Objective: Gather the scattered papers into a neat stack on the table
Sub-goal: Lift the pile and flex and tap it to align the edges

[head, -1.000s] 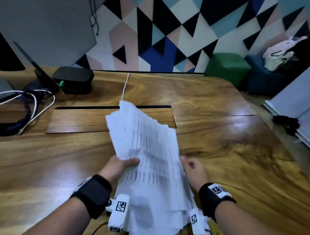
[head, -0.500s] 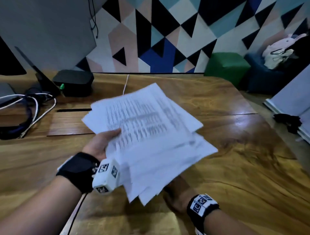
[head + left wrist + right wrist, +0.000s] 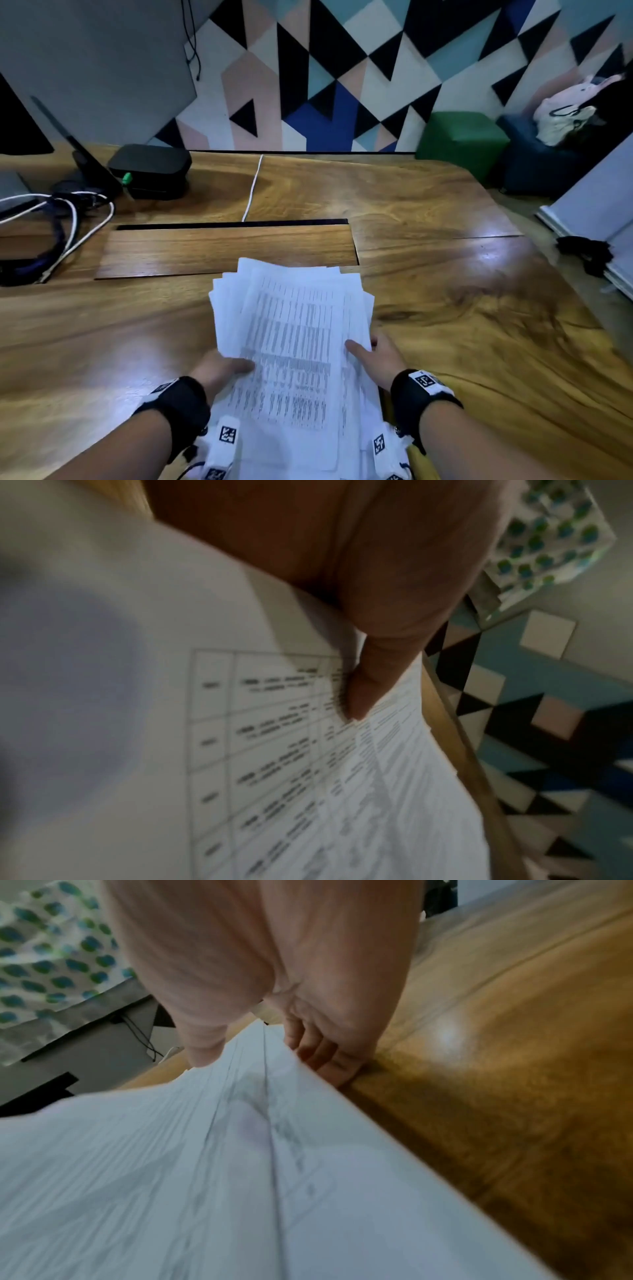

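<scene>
Printed papers (image 3: pixel 291 346): light, floppy, apt to slide; pinched at both side edges by left hand (image 3: pixel 219 371) and right hand (image 3: pixel 380 359); best gripped there, seemingly uneven yet.

— How many hands are seen?
— Two are counted: the left hand (image 3: pixel 219 368) and the right hand (image 3: pixel 380 356), each with one black wrist strap.
— And the papers (image 3: pixel 294 342)?
— One loose bundle is held; single sheets cannot be counted.
— What else is counted on the surface (image 3: pixel 445 308)?
— One black box (image 3: pixel 150 171), one thin white cable (image 3: pixel 252 188). Beyond, one green cube seat (image 3: pixel 459 137) is seen.
</scene>
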A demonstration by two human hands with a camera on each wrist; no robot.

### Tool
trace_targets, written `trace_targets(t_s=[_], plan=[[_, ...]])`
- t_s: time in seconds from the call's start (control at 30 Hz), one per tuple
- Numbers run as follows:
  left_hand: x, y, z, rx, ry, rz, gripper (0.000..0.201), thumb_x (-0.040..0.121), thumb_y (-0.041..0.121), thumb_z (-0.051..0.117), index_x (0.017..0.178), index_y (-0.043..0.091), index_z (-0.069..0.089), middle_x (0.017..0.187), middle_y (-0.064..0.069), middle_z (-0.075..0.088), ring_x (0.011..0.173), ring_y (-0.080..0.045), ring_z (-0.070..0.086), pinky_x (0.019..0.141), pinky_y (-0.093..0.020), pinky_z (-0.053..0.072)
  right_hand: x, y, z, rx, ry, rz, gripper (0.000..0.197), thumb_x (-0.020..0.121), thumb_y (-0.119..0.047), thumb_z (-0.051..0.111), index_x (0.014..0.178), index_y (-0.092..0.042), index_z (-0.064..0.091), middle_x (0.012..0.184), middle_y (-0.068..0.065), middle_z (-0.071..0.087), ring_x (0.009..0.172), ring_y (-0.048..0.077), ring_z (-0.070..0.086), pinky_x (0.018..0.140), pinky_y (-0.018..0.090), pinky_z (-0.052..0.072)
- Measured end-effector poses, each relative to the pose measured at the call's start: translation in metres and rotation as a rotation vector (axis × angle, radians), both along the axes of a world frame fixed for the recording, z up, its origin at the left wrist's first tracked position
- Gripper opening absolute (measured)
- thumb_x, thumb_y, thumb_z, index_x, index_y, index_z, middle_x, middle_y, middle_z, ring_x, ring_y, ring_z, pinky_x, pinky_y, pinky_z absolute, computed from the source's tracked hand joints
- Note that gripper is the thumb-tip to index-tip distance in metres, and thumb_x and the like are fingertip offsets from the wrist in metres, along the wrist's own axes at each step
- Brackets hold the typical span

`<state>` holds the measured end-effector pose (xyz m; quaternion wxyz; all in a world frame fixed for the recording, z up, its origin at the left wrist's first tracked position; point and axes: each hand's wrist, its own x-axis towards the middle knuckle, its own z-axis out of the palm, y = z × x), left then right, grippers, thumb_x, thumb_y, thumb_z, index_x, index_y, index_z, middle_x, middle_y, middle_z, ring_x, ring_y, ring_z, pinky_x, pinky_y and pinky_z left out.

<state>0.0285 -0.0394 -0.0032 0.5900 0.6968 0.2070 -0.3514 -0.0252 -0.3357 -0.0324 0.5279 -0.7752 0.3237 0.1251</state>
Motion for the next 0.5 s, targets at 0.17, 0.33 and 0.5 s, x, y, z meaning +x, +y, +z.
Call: trace_targets(t_s=[0.17, 0.33, 0.5], plan=[[0.007, -0.012, 0.039, -0.235, -0.159, -0.057, 0.052, 0.058, 0.011, 0.08, 0.107, -0.004, 0.069, 0.104, -0.021, 0.074, 0.095, -0.032, 0.072, 0.094, -0.044, 0.053, -0.01, -0.006, 0.002, 0.226, -0.171, -0.138, 0.072, 0.063, -0.038, 0.088, 0.118, -0.009, 0.051, 0.107, -0.001, 0.07, 0.097, 0.016, 0.068, 0.077, 0.024, 0.053], [0.017, 0.007, 0.035, -0.379, -0.128, 0.002, 0.07, 0.047, 0.015, 0.087, 0.109, -0.01, 0.067, 0.109, -0.029, 0.069, 0.103, -0.04, 0.066, 0.097, -0.052, 0.049, -0.015, -0.012, 0.048, 0.806, -0.252, -0.134, 0.041, 0.076, -0.007, 0.071, 0.115, 0.002, 0.063, 0.112, 0.018, 0.071, 0.102, 0.03, 0.07, 0.079, 0.034, 0.059], [0.007, -0.02, 0.022, -0.065, -0.386, 0.06, 0.018, 0.078, 0.008, 0.077, 0.093, -0.002, 0.073, 0.095, -0.018, 0.076, 0.076, -0.022, 0.075, 0.065, -0.028, 0.058, -0.003, 0.018, 0.061, 0.5, -0.214, -0.123, 0.036, 0.072, -0.003, 0.075, 0.106, 0.004, 0.068, 0.1, 0.016, 0.075, 0.091, 0.029, 0.072, 0.083, 0.04, 0.059]])
